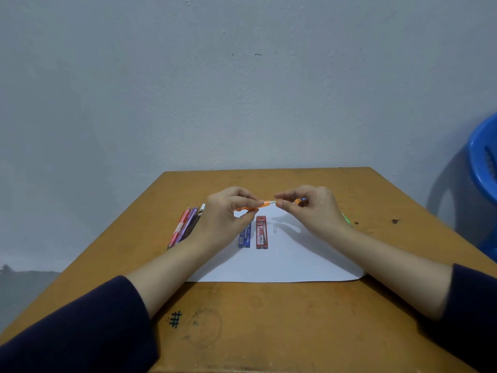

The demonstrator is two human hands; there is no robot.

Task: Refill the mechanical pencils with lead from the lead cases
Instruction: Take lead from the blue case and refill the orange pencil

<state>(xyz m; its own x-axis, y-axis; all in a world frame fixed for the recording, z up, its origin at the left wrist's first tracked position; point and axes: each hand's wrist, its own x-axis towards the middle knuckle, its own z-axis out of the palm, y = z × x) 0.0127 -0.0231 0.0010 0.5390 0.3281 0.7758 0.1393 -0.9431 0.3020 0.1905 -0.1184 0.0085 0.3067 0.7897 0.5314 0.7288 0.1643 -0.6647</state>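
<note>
The left hand [228,215] gripped the orange pencil [265,203] above the white paper [290,262], the right hand [313,210] pinching its white end, while the blue lead case [244,237] and red lead case [261,233] lay side by side beneath.

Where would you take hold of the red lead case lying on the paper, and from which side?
Probably its long edges near the middle, from above. The red lead case lies flat on the white paper, slim, pointing away from the person. A gap parts it from the blue lead case on its left; bare paper lies on its right.
</note>
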